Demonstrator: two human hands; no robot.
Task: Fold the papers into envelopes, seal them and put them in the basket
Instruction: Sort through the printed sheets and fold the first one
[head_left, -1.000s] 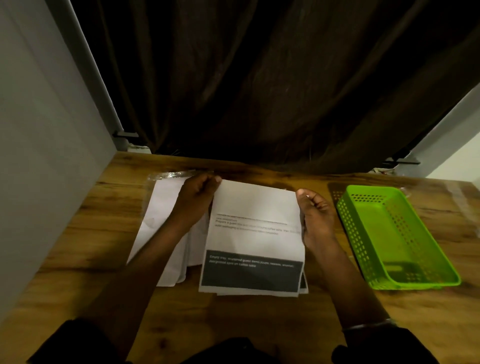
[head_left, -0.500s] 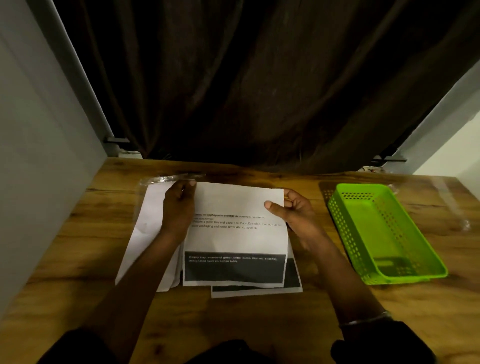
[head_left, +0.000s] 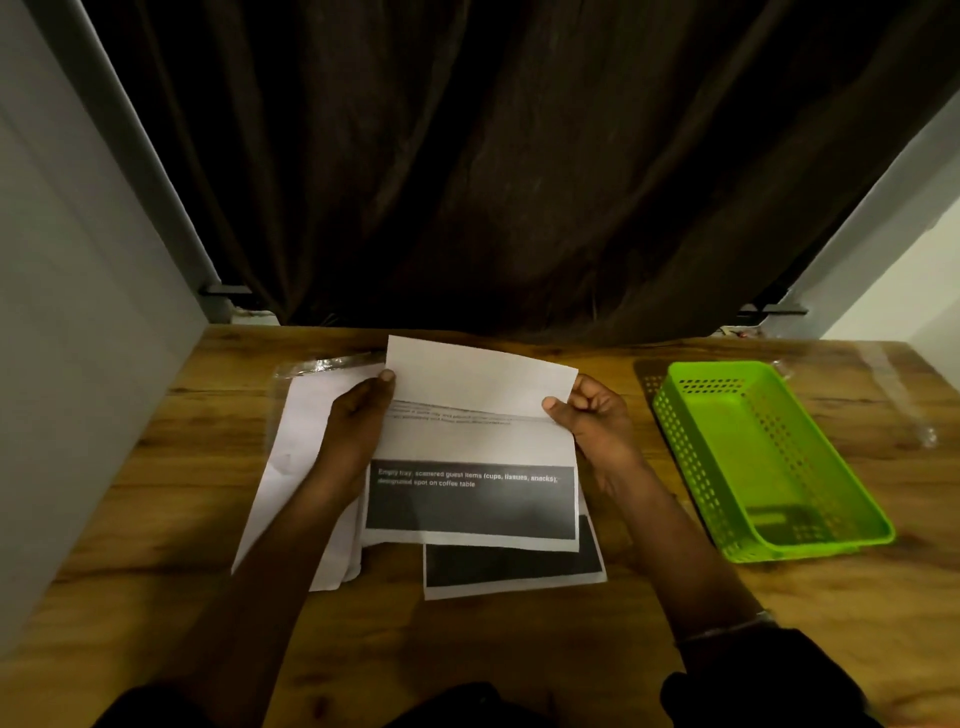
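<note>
Wooden table (head_left: 519, 649): L hand (head_left: 358, 421) & R hand (head_left: 597, 421) grip pinching printed sheet (head_left: 472, 457) top flap btwn them.

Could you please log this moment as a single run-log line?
step: first fold | left hand, right hand: gripping printed sheet top flap | green basket: empty

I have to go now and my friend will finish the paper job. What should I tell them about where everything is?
Left hand and right hand each pinch a top corner of the printed sheet, its top flap bent toward you.
A second printed sheet lies under it; plain papers lie to the left.
The green basket on the right holds no envelopes.
Done: first fold begun.
Left: finish folding, seal, put in basket, repeat for the other papers.
</note>
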